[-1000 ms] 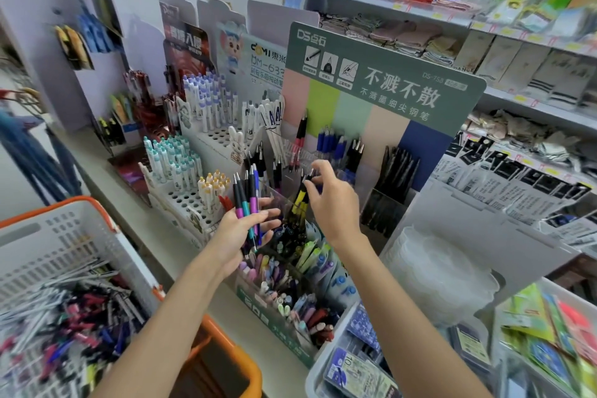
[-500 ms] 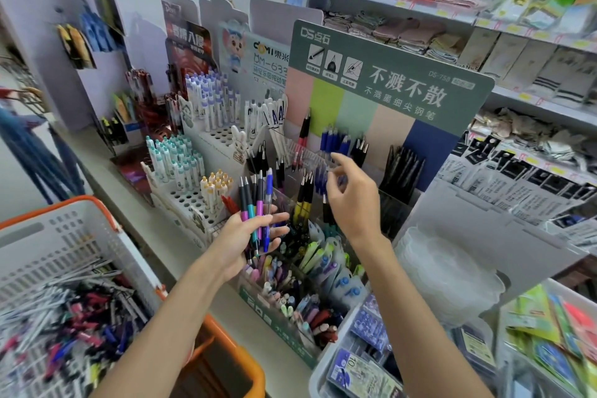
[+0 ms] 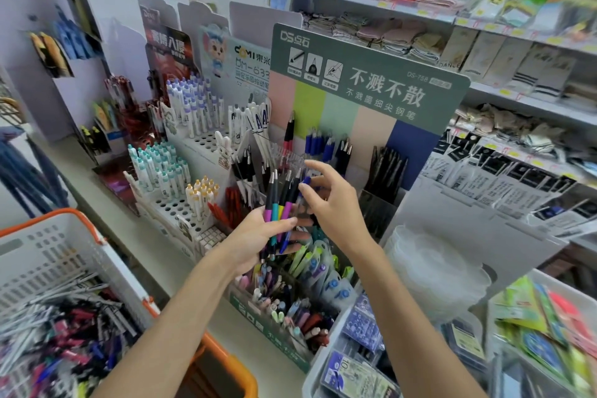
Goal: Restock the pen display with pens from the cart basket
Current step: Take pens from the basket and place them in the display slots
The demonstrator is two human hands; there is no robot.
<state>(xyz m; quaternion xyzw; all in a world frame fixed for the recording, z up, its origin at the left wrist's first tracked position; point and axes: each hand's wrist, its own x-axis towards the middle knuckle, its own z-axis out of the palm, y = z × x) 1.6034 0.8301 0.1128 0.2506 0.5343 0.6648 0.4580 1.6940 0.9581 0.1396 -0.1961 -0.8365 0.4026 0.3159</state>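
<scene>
- On my feed the tall cardboard pen display (image 3: 371, 81), with a green header and pastel stripes, fills the view from centre out to 1 o'clock. Blue, black and red pens stand in its back slots. Its front trays, at 6 o'clock from the hands, hold a mixed lot of coloured pens.
- The white perforated plastic cart basket (image 3: 64, 252) with an orange rim sits at 8 o'clock. A heap of loose pens (image 3: 55, 333) lies in its bottom.
- The left hand (image 3: 255, 236) is just below centre, in front of the display. Its fingers are clenched round a bundle of black-topped pens (image 3: 280, 200), with the thumb laid across them.
- The right hand (image 3: 336, 207) is at 3 o'clock from the left hand, close against the bundle. Its thumb and curled fingers pinch one pen, and the index finger lies straighter above.
- The bundle points up towards 12 o'clock, silver clips uppermost. I can see purple, teal and yellow grips just above the left thumb.
- The pinched pen is a slim blue-capped pen (image 3: 305, 182) on the 3 o'clock edge of the bundle. Its lower end still lies inside the left hand's grasp.
</scene>
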